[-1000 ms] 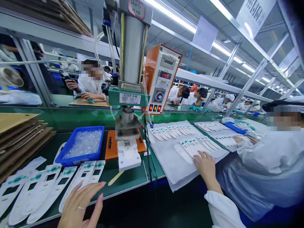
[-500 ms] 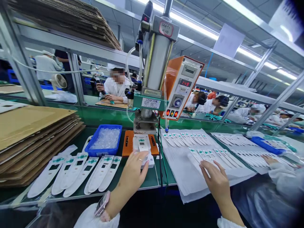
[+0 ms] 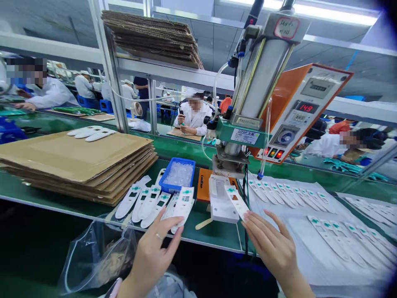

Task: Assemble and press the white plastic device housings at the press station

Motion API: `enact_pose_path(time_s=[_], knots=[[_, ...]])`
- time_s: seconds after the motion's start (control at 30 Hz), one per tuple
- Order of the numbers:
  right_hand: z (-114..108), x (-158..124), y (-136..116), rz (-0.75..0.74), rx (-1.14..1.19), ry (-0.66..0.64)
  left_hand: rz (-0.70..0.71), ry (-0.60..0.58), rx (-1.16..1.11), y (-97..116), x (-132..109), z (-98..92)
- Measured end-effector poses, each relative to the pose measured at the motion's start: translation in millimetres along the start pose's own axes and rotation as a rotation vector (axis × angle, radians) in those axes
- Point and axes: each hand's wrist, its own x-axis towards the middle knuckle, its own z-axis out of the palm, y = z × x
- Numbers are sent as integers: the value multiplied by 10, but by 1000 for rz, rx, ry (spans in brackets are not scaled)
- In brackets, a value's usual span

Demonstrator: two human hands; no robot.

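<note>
The person's right hand [image 3: 273, 248] is pinching a white plastic strip [image 3: 236, 203] by its lower end, with the fingertips closed on it. The strip is held above a white block [image 3: 221, 203] under the press [image 3: 260, 82], its long axis slanting across the view. Its green-marked upper end is pointing away from the person and to the left, and its lower end is pointing toward the person. The strip is long, flat and narrow, with a small window below the green mark. The person's left hand [image 3: 151, 256] is open, its fingers stretching toward a fanned group of matching strips [image 3: 149, 205] on the green bench [image 3: 217, 236]; whether the tips are touching them cannot be told. More strips are lying in rows on a white sheet [image 3: 310, 248] to the right. The right fingers are hiding the held strip's lower end, and any fine detail on its face is too small to make out.
</note>
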Motion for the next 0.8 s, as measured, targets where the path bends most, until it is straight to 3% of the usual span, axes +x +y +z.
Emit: enact_pose_path(time_s=[0.1, 0.23, 0.6, 0.8], knots=[[226, 84, -34, -26, 42, -6, -69, -42, 147, -291, -222, -166], [386, 141, -52, -15, 15, -38, -104, -70, 234, -530, -395, -205], [611, 308, -43, 70, 24, -78, 9, -107, 229, -872, -402, -80], [601, 349, -54, 67, 31, -130, 7, -133, 302, -944, -480, -40]])
